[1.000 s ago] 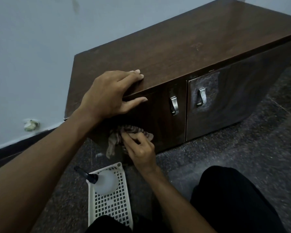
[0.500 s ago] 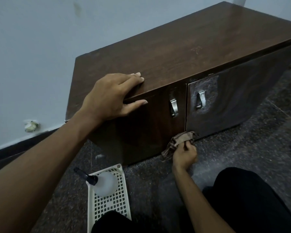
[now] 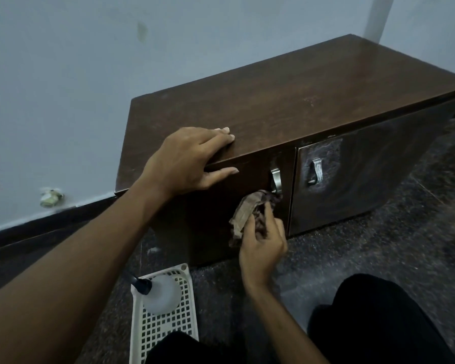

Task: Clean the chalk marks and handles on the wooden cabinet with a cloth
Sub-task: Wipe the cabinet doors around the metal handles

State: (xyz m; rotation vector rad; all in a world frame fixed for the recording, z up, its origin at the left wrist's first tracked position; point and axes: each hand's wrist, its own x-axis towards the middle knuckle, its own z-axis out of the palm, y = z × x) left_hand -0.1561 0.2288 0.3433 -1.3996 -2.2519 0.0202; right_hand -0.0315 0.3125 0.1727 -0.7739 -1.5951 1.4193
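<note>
A dark wooden cabinet [image 3: 286,101] stands against the wall, with two front doors. My left hand [image 3: 189,161] grips its top front edge, fingers on top and thumb on the left door. My right hand [image 3: 263,245] holds a crumpled brown cloth [image 3: 247,211] against the left door, its upper end touching the bottom of the left metal handle [image 3: 275,177]. The right door's handle [image 3: 316,170] and the patch around it [image 3: 326,153] carry whitish chalk smears.
A white perforated plastic basket [image 3: 166,329] lies on the speckled floor by my knees, with a translucent spray bottle [image 3: 159,294] in it. My dark-clothed knee [image 3: 373,319] is at the lower right. A pale wall runs behind the cabinet.
My right hand swept the cloth from the left door's lower left to its bottom right corner, then rose to just under the left handle. My left hand stayed on the cabinet edge.
</note>
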